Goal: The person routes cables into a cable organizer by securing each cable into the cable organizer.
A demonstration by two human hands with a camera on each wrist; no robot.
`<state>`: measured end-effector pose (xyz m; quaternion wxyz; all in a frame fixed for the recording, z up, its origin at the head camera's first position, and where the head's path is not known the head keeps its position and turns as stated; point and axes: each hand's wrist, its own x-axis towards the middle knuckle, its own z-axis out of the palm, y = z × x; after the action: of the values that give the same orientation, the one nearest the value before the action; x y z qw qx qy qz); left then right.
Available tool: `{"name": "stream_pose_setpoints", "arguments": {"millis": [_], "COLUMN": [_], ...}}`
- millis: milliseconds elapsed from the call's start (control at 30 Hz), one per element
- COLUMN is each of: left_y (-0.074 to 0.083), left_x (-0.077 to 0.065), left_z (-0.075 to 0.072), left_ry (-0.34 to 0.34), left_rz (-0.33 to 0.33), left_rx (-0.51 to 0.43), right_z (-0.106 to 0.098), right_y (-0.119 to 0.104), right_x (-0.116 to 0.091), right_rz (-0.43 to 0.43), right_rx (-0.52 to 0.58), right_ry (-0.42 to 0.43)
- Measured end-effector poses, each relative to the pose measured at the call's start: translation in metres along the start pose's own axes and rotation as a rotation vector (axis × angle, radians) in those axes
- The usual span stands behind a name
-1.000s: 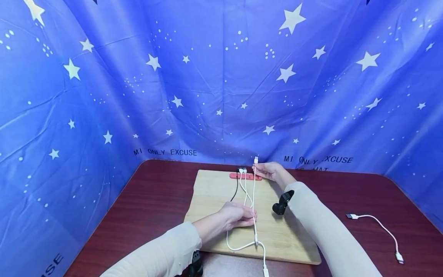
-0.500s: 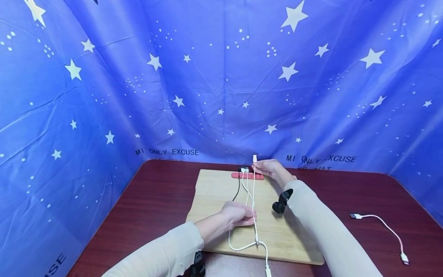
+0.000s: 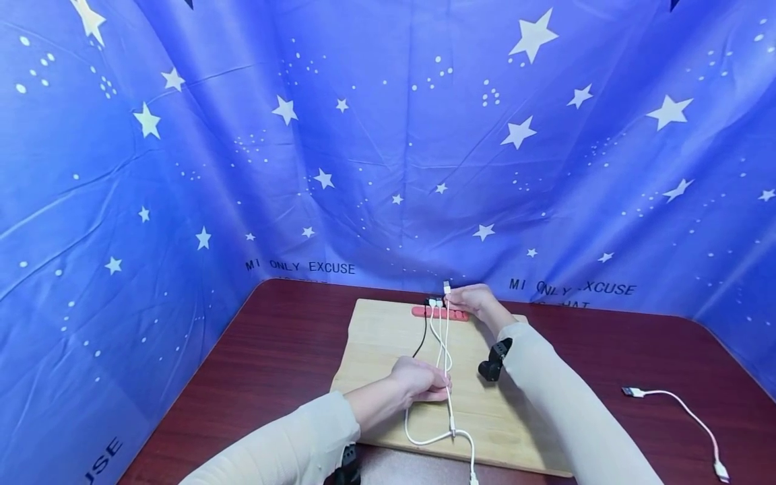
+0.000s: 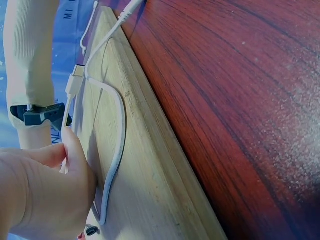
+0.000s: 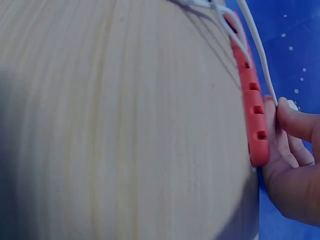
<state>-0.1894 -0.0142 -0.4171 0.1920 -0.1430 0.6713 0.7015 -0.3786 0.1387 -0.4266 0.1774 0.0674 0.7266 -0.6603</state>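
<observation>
In the head view a white USB cable (image 3: pixel 447 340) is stretched lengthwise over a wooden board. My right hand (image 3: pixel 475 300) pinches it just below its upper plug (image 3: pixel 447 288), behind a red cable holder strip (image 3: pixel 462 315). Nearer to me, my left hand (image 3: pixel 419 379) pinches the same cable between thumb and fingers; its lower plug (image 4: pixel 75 84) sticks out past them. The right wrist view shows the cable above the strip and apart from its open slots, with the right fingers beside the strip's end. Two white cables and a black cable (image 3: pixel 422 337) run from the strip's left part.
The wooden board (image 3: pixel 382 330) lies on a dark red table (image 3: pixel 261 357). A loose white cable (image 3: pixel 682 404) lies at the right. One white cable (image 4: pixel 120 120) loops over the board's near edge. A blue star-patterned curtain (image 3: pixel 376 135) hangs behind.
The head view has shifted slightly. Against the red strip, the right hand and the upper plug have moved a little left and slightly lower. The left hand keeps its pinch.
</observation>
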Motion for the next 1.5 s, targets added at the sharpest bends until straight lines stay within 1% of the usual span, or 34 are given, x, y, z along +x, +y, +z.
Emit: {"name": "stream_pose_setpoints", "arguments": {"millis": [67,167,267,367,467,567,733,867,933,967,1033,1133,1200,1267,1367,1500], "left_y": [0.000,0.001,0.001,0.002,0.002,0.003,0.001,-0.002,-0.002,-0.002,-0.001,0.001,0.002,0.002,0.004,0.005], "left_x": [0.000,0.000,-0.003,-0.006,-0.009,-0.009,-0.009,-0.007,-0.006,-0.005,-0.004,-0.003,-0.003,-0.004,-0.004,-0.003], "left_z": [0.001,0.001,0.001,0.002,0.004,0.004,0.003,0.003,0.004,0.004,0.005,0.006,0.006,0.006,0.004,0.002], "left_ry": [0.000,0.003,0.016,0.038,0.059,0.080,0.081,0.077,0.087,0.102,0.128,0.141,0.138,0.128,0.117,0.097], "left_rz": [0.003,0.023,0.056,0.111,0.152,0.166,0.158,0.156,0.160,0.169,0.179,0.182,0.171,0.158,0.144,0.124], "left_rx": [0.005,0.029,0.098,0.184,0.243,0.288,0.296,0.273,0.262,0.265,0.268,0.277,0.285,0.287,0.274,0.259], "right_z": [0.001,0.003,0.007,0.010,0.012,0.013,0.019,0.025,0.027,0.027,0.025,0.018,0.013,0.010,0.007,0.004], "right_y": [0.001,0.000,-0.003,-0.007,-0.009,-0.009,-0.005,-0.003,-0.002,-0.002,0.000,0.004,0.006,0.007,0.008,0.007], "right_x": [0.002,0.001,-0.002,-0.005,-0.005,-0.005,-0.007,-0.010,-0.010,-0.009,-0.007,-0.004,-0.002,0.000,0.003,0.007], "right_rz": [-0.001,-0.008,-0.027,-0.052,-0.075,-0.084,-0.133,-0.226,-0.258,-0.269,-0.240,-0.146,-0.080,-0.043,-0.032,-0.029], "right_rx": [-0.061,-0.165,-0.272,-0.378,-0.453,-0.512,-0.551,-0.650,-0.669,-0.671,-0.634,-0.560,-0.501,-0.465,-0.430,-0.401], "right_ry": [0.014,0.062,0.110,0.155,0.196,0.232,0.262,0.314,0.348,0.368,0.384,0.403,0.380,0.355,0.295,0.236]}}
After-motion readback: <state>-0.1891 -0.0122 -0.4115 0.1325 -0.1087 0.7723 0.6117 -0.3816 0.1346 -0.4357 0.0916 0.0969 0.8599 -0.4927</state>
